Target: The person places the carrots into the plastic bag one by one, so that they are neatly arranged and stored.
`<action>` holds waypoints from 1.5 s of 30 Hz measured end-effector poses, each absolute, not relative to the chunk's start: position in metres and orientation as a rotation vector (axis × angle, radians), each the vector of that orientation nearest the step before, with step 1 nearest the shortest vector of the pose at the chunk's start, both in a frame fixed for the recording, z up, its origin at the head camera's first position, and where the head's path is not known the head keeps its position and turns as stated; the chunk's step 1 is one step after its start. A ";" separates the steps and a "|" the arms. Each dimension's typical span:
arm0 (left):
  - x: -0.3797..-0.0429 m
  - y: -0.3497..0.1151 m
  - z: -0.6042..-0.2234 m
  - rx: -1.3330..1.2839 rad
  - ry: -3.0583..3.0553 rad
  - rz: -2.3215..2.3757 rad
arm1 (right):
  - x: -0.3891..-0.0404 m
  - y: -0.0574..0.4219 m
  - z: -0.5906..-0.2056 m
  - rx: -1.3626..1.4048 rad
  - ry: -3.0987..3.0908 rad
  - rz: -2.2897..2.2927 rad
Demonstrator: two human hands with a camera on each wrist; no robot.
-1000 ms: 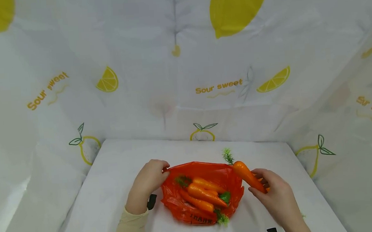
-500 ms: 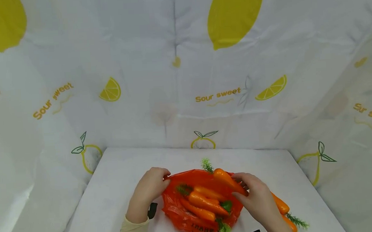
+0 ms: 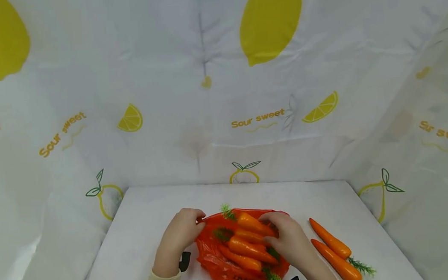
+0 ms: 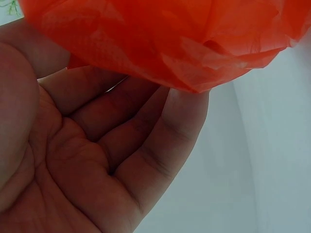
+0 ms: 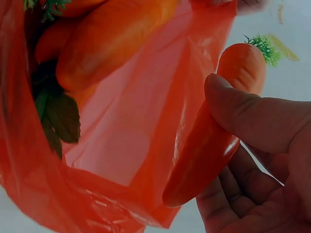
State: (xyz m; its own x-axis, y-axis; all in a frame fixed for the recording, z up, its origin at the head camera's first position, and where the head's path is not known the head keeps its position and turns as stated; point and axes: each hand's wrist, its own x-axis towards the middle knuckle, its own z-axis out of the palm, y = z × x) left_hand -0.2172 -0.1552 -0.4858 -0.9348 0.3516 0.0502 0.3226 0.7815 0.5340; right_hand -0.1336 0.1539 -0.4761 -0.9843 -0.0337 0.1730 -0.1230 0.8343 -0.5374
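Observation:
A red plastic bag lies on the white table with its mouth spread, and several orange carrots rest inside. My left hand pinches the bag's left rim between thumb and fingers; the left wrist view shows the red film running into that grip. Over the bag's right side, my right hand holds another carrot by its narrow half, its green top pointing to the far left. In the right wrist view the thumb lies along this carrot, with the fingers behind it.
Two loose carrots with feathery green tops lie on the table right of the bag. A white sheet printed with lemons hangs behind the table and along both sides.
My right hand has carried its carrot leftward from beside the bag to over its mouth. Two carrots on the right are now uncovered. The left hand keeps its hold on the rim.

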 end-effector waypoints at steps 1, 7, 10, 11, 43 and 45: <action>-0.217 -0.155 -0.486 0.545 2.908 0.862 | -0.135 0.153 -0.478 0.134 -2.858 0.856; -0.212 -0.155 -0.489 0.507 2.869 0.888 | -0.140 0.148 -0.491 0.174 -2.919 0.882; -0.209 -0.156 -0.492 0.488 2.863 0.897 | -0.143 0.147 -0.497 0.245 -2.953 0.896; -0.208 -0.157 -0.494 0.485 2.864 0.897 | -0.144 0.146 -0.499 0.273 -2.962 0.897; -0.212 -0.148 -0.491 0.539 2.923 0.822 | -0.159 0.139 -0.522 0.462 -3.040 0.923; -0.213 -0.147 -0.489 0.545 2.922 0.820 | -0.160 0.138 -0.523 0.459 -3.036 0.906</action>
